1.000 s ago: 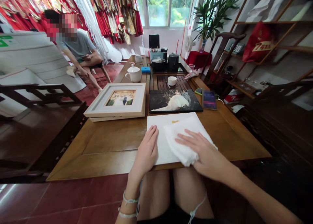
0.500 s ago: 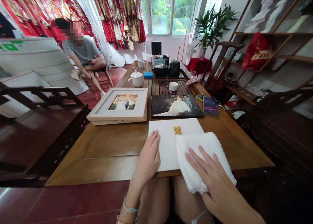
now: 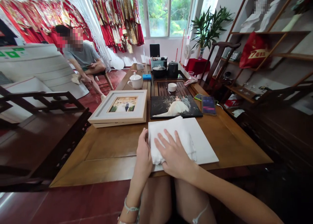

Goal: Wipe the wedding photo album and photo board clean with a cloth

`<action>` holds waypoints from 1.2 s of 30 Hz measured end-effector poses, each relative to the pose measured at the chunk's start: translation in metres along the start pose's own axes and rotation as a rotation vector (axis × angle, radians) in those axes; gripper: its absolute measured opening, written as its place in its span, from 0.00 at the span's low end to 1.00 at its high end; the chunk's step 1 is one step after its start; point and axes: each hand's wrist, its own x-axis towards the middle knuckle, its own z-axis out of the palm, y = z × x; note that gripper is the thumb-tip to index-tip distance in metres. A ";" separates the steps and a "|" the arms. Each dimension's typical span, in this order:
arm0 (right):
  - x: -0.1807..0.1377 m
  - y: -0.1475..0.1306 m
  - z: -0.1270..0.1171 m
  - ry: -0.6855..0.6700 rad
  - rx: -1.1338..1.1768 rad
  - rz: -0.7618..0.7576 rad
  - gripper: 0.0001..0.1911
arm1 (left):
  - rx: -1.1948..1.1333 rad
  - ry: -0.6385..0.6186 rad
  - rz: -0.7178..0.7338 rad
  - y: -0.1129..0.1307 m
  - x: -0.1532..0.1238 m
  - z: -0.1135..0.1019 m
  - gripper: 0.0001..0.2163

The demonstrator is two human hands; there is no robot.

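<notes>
White cloth [image 3: 171,127]: being pressed flat onto the left half of the white panel [image 3: 204,145], which is lying at the near edge of the wooden table [image 3: 110,145], directly in front of the person. The cloth is being held down by the right hand [image 3: 174,153], palm down, fingers extended and spread, with nothing being gripped. The left hand [image 3: 144,152] is being rested open against the panel's left edge, fingers straight and close together. By judgement, the panel is being steadied by it.

Progress, as judged: wiping of the panel is being taken as under way. The right half is being left uncovered and is showing no marks. The surface under the cloth is being hidden, so its condition cannot be told.

Materials and shapes:
- The cloth is being noted as thick, soft and folded, with a towel-like pile and rumpled edges.
- The panel is being noted as thin, rigid, rectangular and matte white.
- The table is being noted as brown lacquered wood with a slight sheen and a raised border.

Beyond the panel, a framed photograph [image 3: 121,106] in pale, stepped moulding is being kept at the left. A dark, glossy frameless print [image 3: 174,105] is being kept just beside it. A phone [image 3: 209,105] is lying near the print's right edge. Another person [image 3: 83,59] is being seen seated well apart, at the far left.
</notes>
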 end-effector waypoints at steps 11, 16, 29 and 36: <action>-0.117 0.066 -0.056 0.221 0.130 -0.084 0.35 | 0.465 0.105 -0.055 0.011 -0.007 -0.003 0.25; -0.156 0.146 -0.033 0.446 -0.095 0.139 0.33 | 0.643 -0.064 -0.047 0.020 -0.012 -0.010 0.34; -0.113 0.065 -0.014 0.227 -0.081 -0.055 0.41 | 0.616 -0.077 -0.116 0.021 -0.009 -0.013 0.32; -0.090 0.070 0.017 0.159 -0.089 0.092 0.46 | 0.547 -0.069 -0.175 0.009 -0.007 -0.006 0.29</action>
